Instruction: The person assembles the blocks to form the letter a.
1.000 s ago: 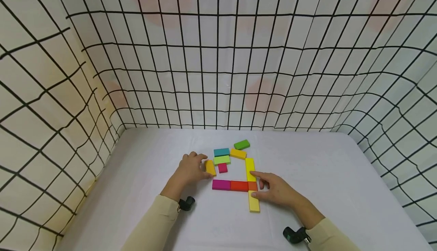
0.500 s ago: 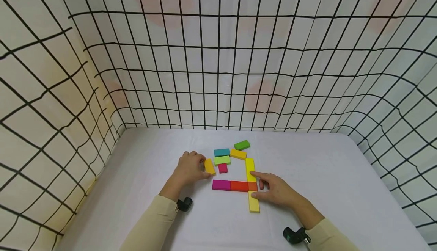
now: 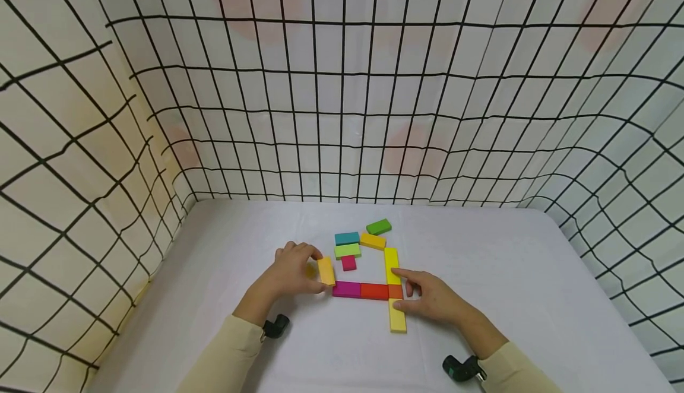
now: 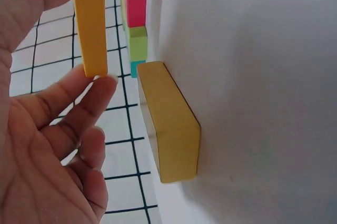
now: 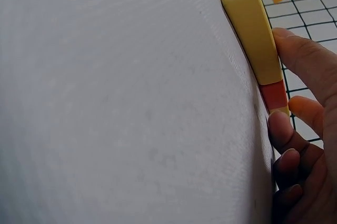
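Observation:
My left hand (image 3: 293,269) pinches an orange-yellow block (image 3: 326,271) by its ends, between thumb and fingertips. In the left wrist view this block (image 4: 92,29) stands off the white tabletop. Below it lies another yellow block (image 4: 171,124), mostly hidden behind the hand in the head view. The held block's lower end is right at the left end of a magenta block (image 3: 346,290). My right hand (image 3: 433,299) has its thumb on a pale yellow block (image 3: 398,320) and its index fingertip on a bright yellow block (image 3: 391,257). An orange piece (image 3: 395,291) sits between those two.
A red block (image 3: 374,291) joins the magenta one to the orange piece. Farther back lie teal (image 3: 347,238), light green (image 3: 347,252), pink (image 3: 348,263), yellow (image 3: 373,241) and green (image 3: 378,226) blocks. Black wire mesh (image 3: 342,114) walls the table's back and sides.
My left hand has drawn the orange-yellow block away from beside the light green one, toward me, to the magenta block's left end. My right hand has stayed put.

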`<state>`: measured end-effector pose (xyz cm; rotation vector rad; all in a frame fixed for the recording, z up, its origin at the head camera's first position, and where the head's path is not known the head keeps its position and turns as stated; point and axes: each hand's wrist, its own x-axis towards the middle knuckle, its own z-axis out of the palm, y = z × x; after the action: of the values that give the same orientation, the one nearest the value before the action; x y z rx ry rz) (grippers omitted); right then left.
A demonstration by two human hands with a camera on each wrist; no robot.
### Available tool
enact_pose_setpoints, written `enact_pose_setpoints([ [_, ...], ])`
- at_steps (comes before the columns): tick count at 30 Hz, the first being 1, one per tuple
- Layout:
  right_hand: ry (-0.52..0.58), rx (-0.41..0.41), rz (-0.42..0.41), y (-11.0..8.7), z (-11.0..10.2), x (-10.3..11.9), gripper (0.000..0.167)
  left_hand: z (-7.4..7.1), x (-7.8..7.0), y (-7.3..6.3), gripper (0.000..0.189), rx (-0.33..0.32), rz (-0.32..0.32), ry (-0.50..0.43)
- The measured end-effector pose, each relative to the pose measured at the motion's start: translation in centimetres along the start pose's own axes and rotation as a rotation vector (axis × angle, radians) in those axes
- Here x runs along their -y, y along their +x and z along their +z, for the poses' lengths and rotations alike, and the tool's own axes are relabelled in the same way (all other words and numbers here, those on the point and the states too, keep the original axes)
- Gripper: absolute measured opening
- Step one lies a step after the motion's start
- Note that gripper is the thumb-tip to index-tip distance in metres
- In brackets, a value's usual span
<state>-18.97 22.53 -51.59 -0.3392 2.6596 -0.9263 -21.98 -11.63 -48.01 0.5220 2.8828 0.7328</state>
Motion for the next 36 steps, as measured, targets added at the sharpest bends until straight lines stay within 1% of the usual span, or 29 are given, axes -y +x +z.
enact_pose_setpoints([
  [4,0.004,0.000,0.005,-0.1,-0.1,0.0,0.074,-0.1,0.1,-1.0,0.056,0.029,0.049,0.032],
  [7,0.003,-0.003,0.003,-0.1,0.0,0.0,0.074,0.0,0.1,-1.8,0.056,0.051,0.073,0.061],
  [13,0.005,-0.002,0.007,-0.1,0.0,-0.1,0.074,0.2,-0.1,-3.1,0.051,0.102,0.122,0.084],
  [17,0.010,-0.004,0.014,-0.1,-0.1,-0.1,0.074,0.5,0.0,-3.6,0.051,0.134,0.128,0.101],
  [24,0.027,0.005,0.012,0.0,-0.1,-0.1,0.072,0.8,0.1,-4.2,0.056,0.157,0.131,0.071],
  [28,0.037,0.010,0.008,0.0,-0.1,-0.1,0.073,0.8,0.1,-4.2,0.058,0.165,0.130,0.062],
  [36,0.029,0.006,0.007,0.0,-0.1,-0.2,0.073,0.9,0.1,-4.2,0.057,0.189,0.109,0.046],
])
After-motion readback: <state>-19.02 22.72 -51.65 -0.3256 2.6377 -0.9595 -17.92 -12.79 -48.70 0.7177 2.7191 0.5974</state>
